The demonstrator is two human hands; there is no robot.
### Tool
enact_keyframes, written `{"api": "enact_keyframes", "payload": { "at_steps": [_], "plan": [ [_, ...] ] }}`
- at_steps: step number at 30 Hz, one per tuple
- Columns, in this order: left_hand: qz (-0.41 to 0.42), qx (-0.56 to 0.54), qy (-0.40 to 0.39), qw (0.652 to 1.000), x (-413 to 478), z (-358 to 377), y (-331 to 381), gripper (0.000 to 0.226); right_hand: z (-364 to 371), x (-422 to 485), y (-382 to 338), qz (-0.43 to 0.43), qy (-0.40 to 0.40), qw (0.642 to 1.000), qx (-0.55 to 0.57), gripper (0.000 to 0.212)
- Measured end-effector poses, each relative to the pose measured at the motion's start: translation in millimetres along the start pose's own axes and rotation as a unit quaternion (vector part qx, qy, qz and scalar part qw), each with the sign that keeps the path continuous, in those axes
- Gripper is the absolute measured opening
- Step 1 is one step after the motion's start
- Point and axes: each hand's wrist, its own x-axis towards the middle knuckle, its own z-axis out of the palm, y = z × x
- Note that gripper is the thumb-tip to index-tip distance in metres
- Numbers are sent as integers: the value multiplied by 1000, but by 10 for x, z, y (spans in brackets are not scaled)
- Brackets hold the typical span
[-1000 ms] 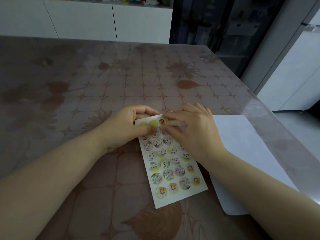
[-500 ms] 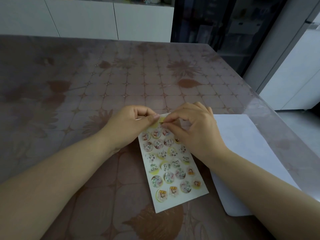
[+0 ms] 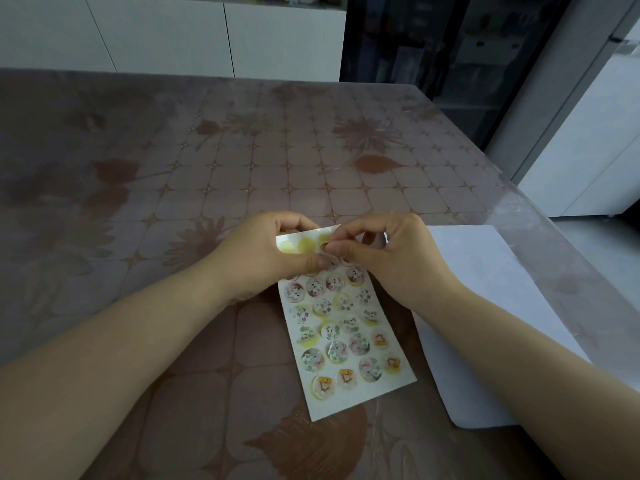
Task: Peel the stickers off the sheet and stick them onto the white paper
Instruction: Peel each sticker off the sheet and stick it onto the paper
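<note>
A sticker sheet [image 3: 349, 344] with several round cartoon stickers lies on the table in front of me, its top end lifted. Two bare yellow circles show in its top row. My left hand [image 3: 266, 258] pinches the sheet's top left part between thumb and fingers. My right hand [image 3: 384, 258] is at the top row, its thumb and forefinger tips pinched on a sticker [image 3: 325, 244] at the sheet's upper edge. The white paper [image 3: 485, 306] lies flat to the right of the sheet, partly under my right forearm.
The table [image 3: 207, 174] has a brown floral cover under a clear sheet. Its right edge runs diagonally just past the white paper. White cabinets [image 3: 173, 32] and a dark glass cabinet [image 3: 433, 46] stand behind the table.
The sheet's top end has been lifted and curled up off the table. My right fingertips have moved from the second row up to the top row and pinched there.
</note>
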Motion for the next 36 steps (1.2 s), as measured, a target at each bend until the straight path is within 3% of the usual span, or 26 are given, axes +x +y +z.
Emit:
{"api": "enact_keyframes", "payload": {
  "at_steps": [9,18,22,25,27,36],
  "plan": [
    [-7,19,-26,999,10,-20,11,16,-19,-11,-35,26,-35,999,19,9],
    [-34,55,-25,998,-11,-13,36,15,-166,57,-75,46,59,995,66,3],
    [-48,21,-22,998,-15,-8,32,15,-833,84,56,109,119,984,-76,13],
    [-41,30,-17,999,-18,6,20,10,-1219,11,280,228,40,960,-159,11],
    [-39,34,-19,998,-18,8,22,8,-1238,-3,386,263,-6,949,-174,7],
    [-39,51,-26,998,-24,2,29,7,-1136,78,527,232,18,958,-166,8]
  ]
}}
